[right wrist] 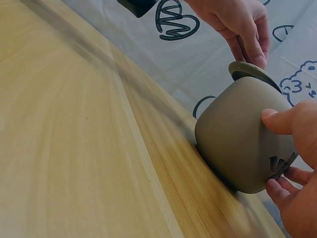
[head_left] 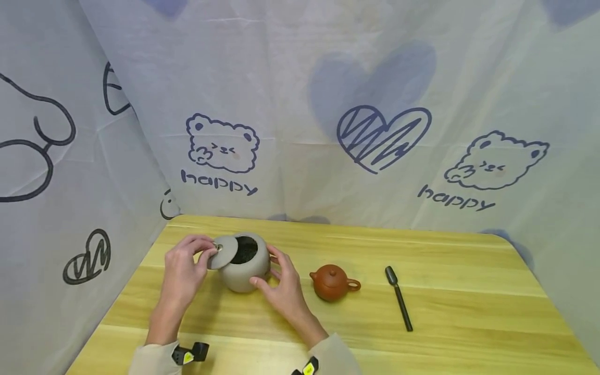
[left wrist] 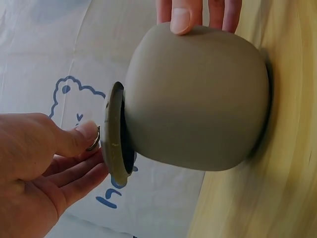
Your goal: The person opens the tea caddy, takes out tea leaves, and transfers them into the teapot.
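My left hand (head_left: 184, 271) pinches the small metal ring on a round grey lid (head_left: 228, 253). The lid sits tilted and shifted to the left over the mouth of a rounded grey jar (head_left: 239, 277), so part of the opening shows. Dark loose contents (head_left: 246, 251) lie inside it. In the left wrist view, the edge of the lid (left wrist: 114, 134) is close against the jar's mouth. My right hand (head_left: 287, 291) holds the jar by its right side, thumb in front and fingers behind. A dark printed mark shows on the jar (right wrist: 237, 129) near those fingers.
A reddish-brown clay teapot (head_left: 330, 284) stands right of the jar, its spout toward my right hand. Farther right lies a dark scoop-like tool (head_left: 399, 299). The wooden table (head_left: 469, 312) ends at a printed cloth (head_left: 300, 172) behind and at the sides.
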`<state>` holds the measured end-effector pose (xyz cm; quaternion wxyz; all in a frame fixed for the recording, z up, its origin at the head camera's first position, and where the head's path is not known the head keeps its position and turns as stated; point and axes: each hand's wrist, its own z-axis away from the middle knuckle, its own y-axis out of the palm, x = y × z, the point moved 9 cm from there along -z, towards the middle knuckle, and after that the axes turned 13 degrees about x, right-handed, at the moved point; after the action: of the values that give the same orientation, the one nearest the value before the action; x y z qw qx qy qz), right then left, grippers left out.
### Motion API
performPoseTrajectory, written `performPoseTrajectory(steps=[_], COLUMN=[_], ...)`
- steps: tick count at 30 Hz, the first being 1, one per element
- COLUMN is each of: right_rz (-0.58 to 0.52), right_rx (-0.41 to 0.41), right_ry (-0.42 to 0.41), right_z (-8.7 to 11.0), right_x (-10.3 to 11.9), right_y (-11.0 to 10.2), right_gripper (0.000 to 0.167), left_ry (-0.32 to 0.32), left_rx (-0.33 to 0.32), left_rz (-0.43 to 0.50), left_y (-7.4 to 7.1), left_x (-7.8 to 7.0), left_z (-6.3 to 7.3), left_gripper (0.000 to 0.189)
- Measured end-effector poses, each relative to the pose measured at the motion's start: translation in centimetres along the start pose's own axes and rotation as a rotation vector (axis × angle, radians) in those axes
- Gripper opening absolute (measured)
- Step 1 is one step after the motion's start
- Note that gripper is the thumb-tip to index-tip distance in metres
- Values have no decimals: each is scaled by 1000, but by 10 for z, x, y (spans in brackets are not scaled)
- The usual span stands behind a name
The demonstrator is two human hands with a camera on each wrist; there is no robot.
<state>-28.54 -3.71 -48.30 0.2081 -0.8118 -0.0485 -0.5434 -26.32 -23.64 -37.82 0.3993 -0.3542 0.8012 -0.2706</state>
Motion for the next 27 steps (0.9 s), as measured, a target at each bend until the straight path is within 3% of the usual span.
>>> performPoseTrajectory(steps=[12,27], right_rz=[6,13], right_rx=[1,5], right_ry=[3,-3], right_z=[0,0], right_x=[2,1], right_y=[-1,1], right_gripper=[74,73], left_ry=[14,88], left_rx=[-1,-20], left_rz=[5,33], left_y=[10,21], left_x=[-12,-28], left_z=[-7,-13], left_gripper=[10,13])
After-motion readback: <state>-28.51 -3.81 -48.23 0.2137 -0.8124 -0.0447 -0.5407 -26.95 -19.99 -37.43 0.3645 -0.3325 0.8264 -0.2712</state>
